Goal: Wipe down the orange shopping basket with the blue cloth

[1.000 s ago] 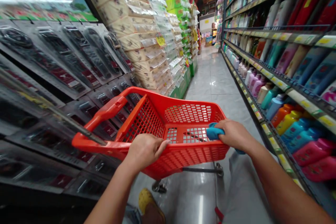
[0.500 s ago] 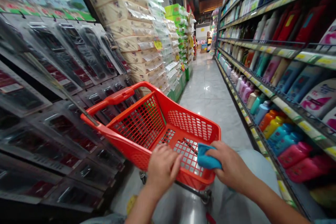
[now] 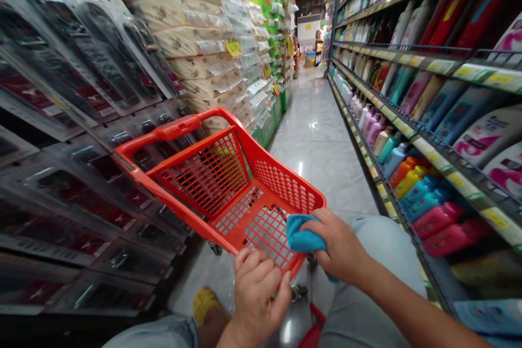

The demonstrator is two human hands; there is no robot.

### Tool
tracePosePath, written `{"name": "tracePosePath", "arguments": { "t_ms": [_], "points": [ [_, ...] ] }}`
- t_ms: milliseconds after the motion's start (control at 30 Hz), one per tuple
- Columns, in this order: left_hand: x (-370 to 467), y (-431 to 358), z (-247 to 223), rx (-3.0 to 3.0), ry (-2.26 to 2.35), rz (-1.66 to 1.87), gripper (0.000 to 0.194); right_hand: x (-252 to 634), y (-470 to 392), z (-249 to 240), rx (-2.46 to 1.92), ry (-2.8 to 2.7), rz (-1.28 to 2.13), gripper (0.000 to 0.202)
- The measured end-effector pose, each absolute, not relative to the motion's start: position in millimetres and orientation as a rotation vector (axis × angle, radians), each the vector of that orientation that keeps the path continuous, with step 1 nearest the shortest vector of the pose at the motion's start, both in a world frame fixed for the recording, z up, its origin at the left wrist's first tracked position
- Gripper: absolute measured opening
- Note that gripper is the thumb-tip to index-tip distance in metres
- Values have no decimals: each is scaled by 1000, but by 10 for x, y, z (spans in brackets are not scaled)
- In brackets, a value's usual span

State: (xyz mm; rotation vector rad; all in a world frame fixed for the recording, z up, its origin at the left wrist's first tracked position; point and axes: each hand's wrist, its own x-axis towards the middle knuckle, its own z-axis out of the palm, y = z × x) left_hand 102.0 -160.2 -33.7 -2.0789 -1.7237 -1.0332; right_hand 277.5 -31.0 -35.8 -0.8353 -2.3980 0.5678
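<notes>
A red plastic shopping cart [image 3: 261,196] with grid walls stands tilted across the view, its basket holding nothing visible. My left hand [image 3: 261,288] has its fingers curled over the cart's near side rim. Bunched in my right hand [image 3: 336,244] is a blue cloth [image 3: 304,234], held at the cart's near right corner, with part of it hanging below the palm.
Packaged goods hang on a rack [image 3: 81,185] at the left. Behind the cart rise stacked tissue packs [image 3: 196,27]. Shelves of bottles [image 3: 432,157] line the right side. A tiled aisle [image 3: 314,136] runs ahead. My knees and a yellow shoe [image 3: 207,304] are low in view.
The cart appears further left and slightly higher, turned a little. My left hand has moved lower and now grips the rim; my right hand with the cloth has shifted left. My knees and shoe show more.
</notes>
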Motion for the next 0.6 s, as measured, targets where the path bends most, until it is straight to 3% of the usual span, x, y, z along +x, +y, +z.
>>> {"name": "tracePosePath", "arguments": {
  "t_ms": [233,467,600],
  "points": [
    [886,-1817,-267,-2234,-1679,-1048,24,2759,-107,-224,-1037,-2521,441,17],
    [681,-2159,-207,-2397,-1745,-897,22,2663,-81,-135,-905,-2605,300,28],
    [643,-2312,-353,-2413,-1724,-908,19,2433,185,-72,-800,-2599,28,27]
  ]
}}
